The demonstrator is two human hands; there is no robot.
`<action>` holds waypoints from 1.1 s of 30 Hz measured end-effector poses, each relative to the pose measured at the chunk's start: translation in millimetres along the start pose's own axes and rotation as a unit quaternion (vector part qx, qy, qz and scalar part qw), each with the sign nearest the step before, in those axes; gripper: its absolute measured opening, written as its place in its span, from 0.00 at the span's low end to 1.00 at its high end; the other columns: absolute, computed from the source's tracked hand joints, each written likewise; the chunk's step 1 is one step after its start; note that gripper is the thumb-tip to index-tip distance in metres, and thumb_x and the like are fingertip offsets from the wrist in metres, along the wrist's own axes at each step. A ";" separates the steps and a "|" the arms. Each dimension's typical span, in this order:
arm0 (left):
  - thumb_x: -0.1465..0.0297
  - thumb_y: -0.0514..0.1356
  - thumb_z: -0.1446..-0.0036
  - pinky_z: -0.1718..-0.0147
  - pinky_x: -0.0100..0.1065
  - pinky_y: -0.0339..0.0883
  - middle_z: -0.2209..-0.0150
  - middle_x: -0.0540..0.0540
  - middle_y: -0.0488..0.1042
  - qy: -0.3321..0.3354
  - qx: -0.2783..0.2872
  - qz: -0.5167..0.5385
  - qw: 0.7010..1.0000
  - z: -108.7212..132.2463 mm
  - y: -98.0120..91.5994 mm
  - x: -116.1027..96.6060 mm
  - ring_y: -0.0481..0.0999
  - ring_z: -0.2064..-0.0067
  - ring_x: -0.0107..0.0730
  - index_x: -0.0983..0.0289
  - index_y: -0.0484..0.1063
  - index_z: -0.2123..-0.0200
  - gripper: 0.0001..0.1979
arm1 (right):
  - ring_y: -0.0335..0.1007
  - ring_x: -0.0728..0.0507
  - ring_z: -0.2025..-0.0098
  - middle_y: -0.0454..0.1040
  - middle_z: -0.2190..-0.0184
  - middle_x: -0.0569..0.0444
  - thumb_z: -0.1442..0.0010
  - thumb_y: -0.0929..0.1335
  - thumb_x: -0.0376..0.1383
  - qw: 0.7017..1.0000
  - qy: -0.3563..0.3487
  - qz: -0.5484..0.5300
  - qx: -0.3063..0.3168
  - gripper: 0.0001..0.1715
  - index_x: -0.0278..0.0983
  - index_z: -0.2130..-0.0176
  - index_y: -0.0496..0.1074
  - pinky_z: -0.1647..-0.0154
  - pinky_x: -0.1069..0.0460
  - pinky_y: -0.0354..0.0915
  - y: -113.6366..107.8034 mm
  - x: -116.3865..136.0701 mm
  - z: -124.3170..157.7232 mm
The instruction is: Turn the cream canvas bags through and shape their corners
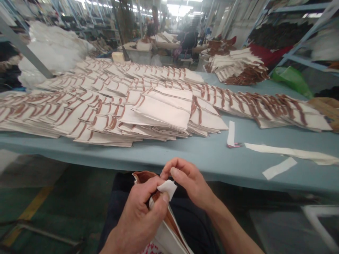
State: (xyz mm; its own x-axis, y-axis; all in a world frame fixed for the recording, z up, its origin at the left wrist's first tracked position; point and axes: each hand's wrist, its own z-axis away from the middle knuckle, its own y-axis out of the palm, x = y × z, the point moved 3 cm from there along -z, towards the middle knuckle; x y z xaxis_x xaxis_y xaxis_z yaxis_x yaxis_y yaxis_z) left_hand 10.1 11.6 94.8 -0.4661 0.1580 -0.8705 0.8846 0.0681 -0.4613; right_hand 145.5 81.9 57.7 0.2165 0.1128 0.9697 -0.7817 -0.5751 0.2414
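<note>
Low over my lap, my left hand (143, 208) is closed on a cream and brown sewn piece (172, 222), which hangs down toward me with its brown inner side showing along an opening. Between the thumb and fingers of that hand a small white patch (168, 188) is pinched against the upper edge of the piece. My right hand (186, 180) is just right of the patch, its fingers curled toward the thumb. A small dark bit shows below the right thumb; whatever those fingers hold is too small to make out.
Overlapping cream pieces with brown edges (164, 109) cover much of the blue table (206, 151). To the right lie white strips (280, 168), a long cream band (291, 152) and a small purple-handled tool (235, 145). A green bag (291, 79) and shelves stand beyond.
</note>
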 end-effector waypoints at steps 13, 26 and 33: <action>0.80 0.57 0.43 0.80 0.21 0.61 0.79 0.46 0.77 0.125 -0.046 -0.034 0.991 1.7 -6.3 -7.6 0.68 0.82 0.20 0.64 0.80 0.68 0.12 | 0.65 0.48 0.67 0.73 0.68 0.55 0.37 0.72 0.57 0.991 -0.025 0.072 0.113 0.27 0.35 0.63 0.74 0.64 0.53 0.65 -1.6 21.7 -0.7; 0.73 0.67 0.41 0.74 0.22 0.64 0.72 0.45 0.79 0.067 -0.041 0.037 0.996 18.0 -12.1 17.6 0.74 0.76 0.25 0.60 0.70 0.42 0.23 | 0.69 0.46 0.63 0.75 0.65 0.55 0.35 0.72 0.46 0.982 -0.021 0.120 0.145 0.15 0.36 0.62 0.74 0.58 0.51 0.65 13.1 34.7 15.3; 0.70 0.71 0.50 0.79 0.23 0.53 0.77 0.42 0.64 -0.063 -0.033 0.108 0.992 19.1 -11.9 26.4 0.60 0.78 0.22 0.62 0.68 0.65 0.15 | 0.66 0.48 0.68 0.73 0.69 0.57 0.38 0.73 0.38 0.985 -0.052 0.133 0.096 0.09 0.37 0.66 0.71 0.64 0.54 0.63 18.8 32.7 19.1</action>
State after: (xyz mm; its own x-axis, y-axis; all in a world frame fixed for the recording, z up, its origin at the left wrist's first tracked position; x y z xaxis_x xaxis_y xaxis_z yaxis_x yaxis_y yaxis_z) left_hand -13.0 -3.8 74.0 -0.2609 0.0522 -0.9640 0.9608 0.1113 -0.2540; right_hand 149.1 59.3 93.3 0.0858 -0.1404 0.9864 -0.6962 -0.7166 -0.0414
